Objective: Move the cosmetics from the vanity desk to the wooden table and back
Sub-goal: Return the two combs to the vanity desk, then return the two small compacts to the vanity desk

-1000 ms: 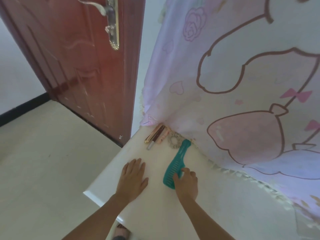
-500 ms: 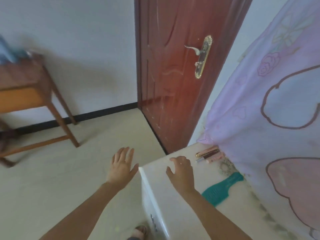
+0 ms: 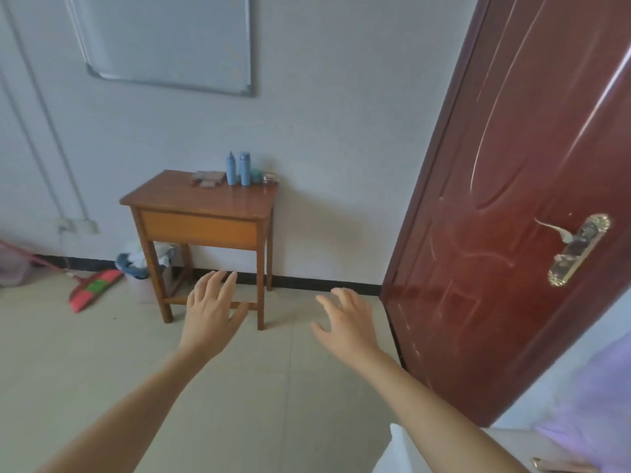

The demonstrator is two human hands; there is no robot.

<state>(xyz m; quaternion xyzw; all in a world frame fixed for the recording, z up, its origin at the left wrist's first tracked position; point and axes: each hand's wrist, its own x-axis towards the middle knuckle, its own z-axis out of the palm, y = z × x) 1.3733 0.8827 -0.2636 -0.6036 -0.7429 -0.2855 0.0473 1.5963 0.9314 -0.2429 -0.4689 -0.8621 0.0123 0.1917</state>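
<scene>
Pale wall [image 3: 324, 131], tiled floor [image 3: 102, 353], red door [image 3: 512, 233]

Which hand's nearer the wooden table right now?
Left. The left hand hovers open in front of the wooden table, short of it; the right hand sits off to the table's right, toward the door.

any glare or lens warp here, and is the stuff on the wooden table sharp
Head view: glare streaks on the red door; wide-angle bend in its edge and the wall pipes; wooden table casts a soft shadow rightward on the wall; blue bottles read clearly, the small items beside them are too soft to identify.
</scene>
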